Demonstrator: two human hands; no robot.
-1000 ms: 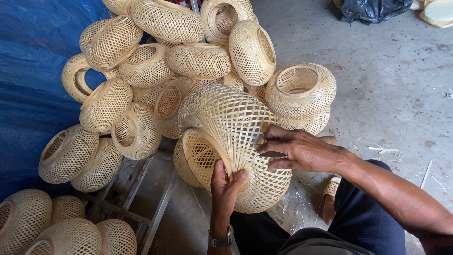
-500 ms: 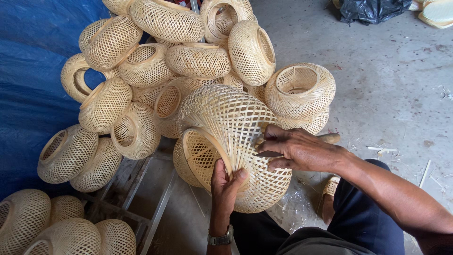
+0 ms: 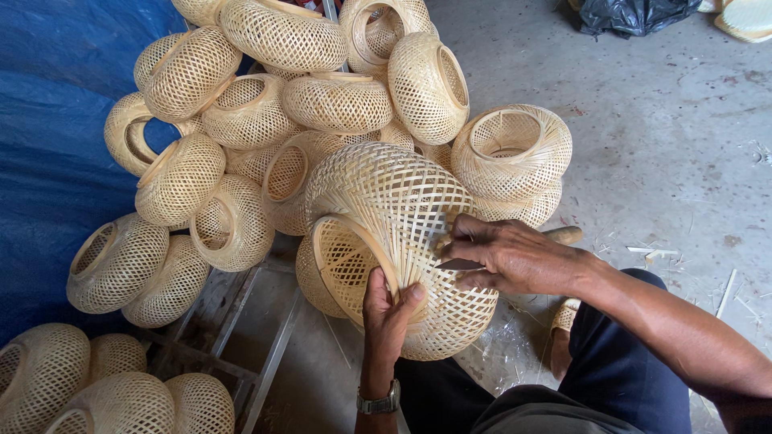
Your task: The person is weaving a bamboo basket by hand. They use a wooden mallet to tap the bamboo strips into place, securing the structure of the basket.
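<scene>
Barely any change from a moment back; same grip, right hand (image 3: 515,257) just nudged along the weave of the woven bamboo basket (image 3: 402,241) at frame centre; trimming apparently ongoing, nowhere near a new step. Left hand (image 3: 386,309) clenched on the basket's rim strips from below; right fingers pinching a small blade (image 3: 460,264) against the lattice. Heap of finished baskets (image 3: 322,96) across upper left; blue tarp (image 3: 48,120) at left; bare concrete floor (image 3: 683,145) at right, littered with bamboo slivers.

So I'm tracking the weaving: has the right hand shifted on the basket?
No. The right hand stays on the woven basket, beside the wooden handle.
</scene>
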